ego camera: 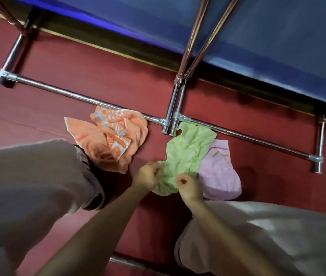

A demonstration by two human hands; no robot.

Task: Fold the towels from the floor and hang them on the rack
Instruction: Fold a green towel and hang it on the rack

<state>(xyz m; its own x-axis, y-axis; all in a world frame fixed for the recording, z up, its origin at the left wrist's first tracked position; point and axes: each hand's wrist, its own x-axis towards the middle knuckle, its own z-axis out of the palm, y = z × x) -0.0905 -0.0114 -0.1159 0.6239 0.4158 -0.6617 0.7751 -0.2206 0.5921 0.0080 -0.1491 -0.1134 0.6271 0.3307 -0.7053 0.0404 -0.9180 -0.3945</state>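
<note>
Both hands reach down between the person's knees to the red floor [38, 108]. Left hand [147, 176] has its fingers curled onto the near-left edge of the crumpled green towel [186, 154], pinching the cloth. Right hand [188, 186] does the same at the near-right edge, fingers bunched on the fabric. Pale trouser legs [28, 176] frame the arms on each side.

Green towel lies rumpled on the floor, its far end touching the foot of the metal rack [78, 97]. Just to its right, partly under it, sits a pink towel [221, 176] with small coloured marks. Left of it, apart, an orange patterned towel [116, 136] lies in a heap, its far edge tucked under the rack's low bar. Beyond the rack's base bars and uprights runs a blue surface [257, 46].
</note>
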